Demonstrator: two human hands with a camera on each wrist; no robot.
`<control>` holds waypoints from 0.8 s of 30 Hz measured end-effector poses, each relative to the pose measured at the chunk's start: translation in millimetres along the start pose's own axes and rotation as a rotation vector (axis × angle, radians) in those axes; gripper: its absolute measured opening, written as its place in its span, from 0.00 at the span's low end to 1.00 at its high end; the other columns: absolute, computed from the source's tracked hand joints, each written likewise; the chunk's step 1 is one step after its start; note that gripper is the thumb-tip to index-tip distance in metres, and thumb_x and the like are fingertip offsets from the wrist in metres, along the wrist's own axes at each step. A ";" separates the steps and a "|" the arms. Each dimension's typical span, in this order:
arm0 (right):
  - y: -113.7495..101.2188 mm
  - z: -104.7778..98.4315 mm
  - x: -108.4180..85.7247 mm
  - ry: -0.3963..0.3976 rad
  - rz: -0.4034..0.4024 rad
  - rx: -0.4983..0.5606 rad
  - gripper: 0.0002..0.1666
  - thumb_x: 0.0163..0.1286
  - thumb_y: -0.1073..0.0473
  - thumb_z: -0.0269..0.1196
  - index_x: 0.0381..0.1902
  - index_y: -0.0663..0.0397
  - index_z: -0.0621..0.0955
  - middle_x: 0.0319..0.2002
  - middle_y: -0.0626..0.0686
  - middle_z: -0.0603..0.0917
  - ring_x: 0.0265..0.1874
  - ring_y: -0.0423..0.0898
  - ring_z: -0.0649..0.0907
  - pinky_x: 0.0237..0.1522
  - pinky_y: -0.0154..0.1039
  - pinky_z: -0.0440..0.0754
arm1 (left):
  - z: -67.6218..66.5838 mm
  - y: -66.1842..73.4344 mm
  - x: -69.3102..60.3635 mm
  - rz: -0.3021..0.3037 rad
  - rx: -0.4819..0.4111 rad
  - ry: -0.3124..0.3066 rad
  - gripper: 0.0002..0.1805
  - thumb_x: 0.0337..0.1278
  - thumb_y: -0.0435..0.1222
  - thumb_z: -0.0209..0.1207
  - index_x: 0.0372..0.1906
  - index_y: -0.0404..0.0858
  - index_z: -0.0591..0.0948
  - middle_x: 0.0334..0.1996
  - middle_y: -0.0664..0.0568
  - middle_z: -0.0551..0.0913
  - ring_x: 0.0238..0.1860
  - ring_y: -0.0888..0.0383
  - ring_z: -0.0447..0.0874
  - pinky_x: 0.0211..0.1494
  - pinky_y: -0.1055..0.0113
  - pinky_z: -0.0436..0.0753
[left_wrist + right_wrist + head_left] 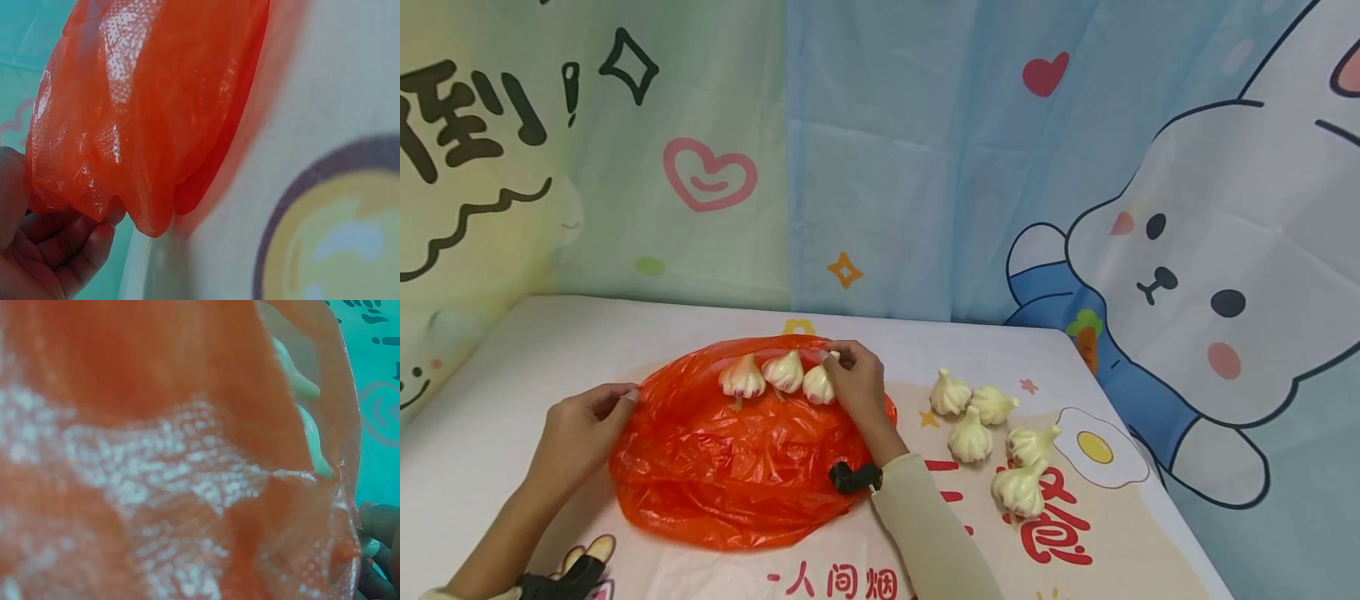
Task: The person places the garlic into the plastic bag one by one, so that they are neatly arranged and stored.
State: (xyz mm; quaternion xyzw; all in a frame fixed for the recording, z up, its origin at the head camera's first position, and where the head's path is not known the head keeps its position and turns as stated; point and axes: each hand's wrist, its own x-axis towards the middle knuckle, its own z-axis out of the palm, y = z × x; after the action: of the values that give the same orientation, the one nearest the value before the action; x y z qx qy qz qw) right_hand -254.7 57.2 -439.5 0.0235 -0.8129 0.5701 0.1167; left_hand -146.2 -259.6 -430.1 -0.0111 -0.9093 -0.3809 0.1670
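A thin red plastic bag (730, 467) lies spread on the table, its mouth toward the far side. Three garlic bulbs (785, 372) sit in a row at that mouth, stems pointing away. My left hand (576, 433) pinches the bag's left edge between thumb and fingers; the left wrist view shows bag film (144, 125) hanging from that hand (56, 250). At the far right rim my right hand (861, 387) pinches the film, close beside the rightmost bulb (817, 386). In the right wrist view, the bag hides most of the bulbs.
Several more garlic bulbs (972, 435) rest in two loose groups on the printed tablecloth (1120, 533), right of the bag. A cartoon-printed curtain (895, 167) hangs behind the table's far edge.
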 end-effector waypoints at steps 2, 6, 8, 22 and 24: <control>-0.2 -0.1 -0.6 -0.005 0.007 0.012 0.07 0.65 0.61 0.66 0.41 0.53 0.85 0.37 0.49 0.86 0.36 0.45 0.83 0.42 0.37 0.84 | -0.1 0.5 0.4 -0.007 0.006 -0.001 0.17 0.70 0.38 0.55 0.50 0.27 0.82 0.42 0.33 0.84 0.38 0.43 0.82 0.33 0.77 0.82; -1.8 -1.3 -2.0 -0.007 0.006 0.025 0.08 0.65 0.61 0.66 0.42 0.53 0.85 0.41 0.49 0.86 0.39 0.45 0.84 0.47 0.37 0.83 | -0.1 1.1 0.9 -0.019 0.018 -0.004 0.17 0.70 0.39 0.54 0.50 0.27 0.82 0.43 0.33 0.84 0.39 0.42 0.82 0.35 0.69 0.85; -3.8 -2.8 -2.9 -0.005 -0.008 0.029 0.08 0.65 0.60 0.66 0.43 0.53 0.85 0.41 0.49 0.86 0.41 0.45 0.84 0.47 0.37 0.83 | 0.0 1.2 0.9 -0.020 0.018 -0.005 0.17 0.70 0.39 0.54 0.50 0.28 0.82 0.42 0.33 0.84 0.38 0.42 0.82 0.34 0.71 0.85; -21.8 -30.3 -9.0 0.010 -0.137 0.085 0.13 0.68 0.57 0.66 0.47 0.56 0.86 0.43 0.50 0.87 0.42 0.44 0.85 0.46 0.37 0.83 | 0.0 0.3 2.0 -0.006 0.018 0.007 0.16 0.69 0.37 0.55 0.48 0.27 0.82 0.40 0.34 0.84 0.37 0.43 0.82 0.32 0.86 0.74; -23.2 -35.7 -9.8 -0.001 -0.160 0.083 0.13 0.68 0.57 0.66 0.47 0.56 0.86 0.43 0.50 0.87 0.43 0.44 0.85 0.46 0.37 0.83 | -0.2 0.9 2.3 -0.007 0.016 0.007 0.16 0.70 0.37 0.55 0.49 0.27 0.82 0.40 0.34 0.84 0.36 0.44 0.82 0.32 0.87 0.74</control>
State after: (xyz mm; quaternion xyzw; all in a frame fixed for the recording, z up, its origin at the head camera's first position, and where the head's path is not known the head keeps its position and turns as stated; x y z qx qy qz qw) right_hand -235.4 81.5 -408.8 0.0935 -0.7842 0.5921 0.1604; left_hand -148.2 -259.3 -428.7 -0.0052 -0.9118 -0.3744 0.1687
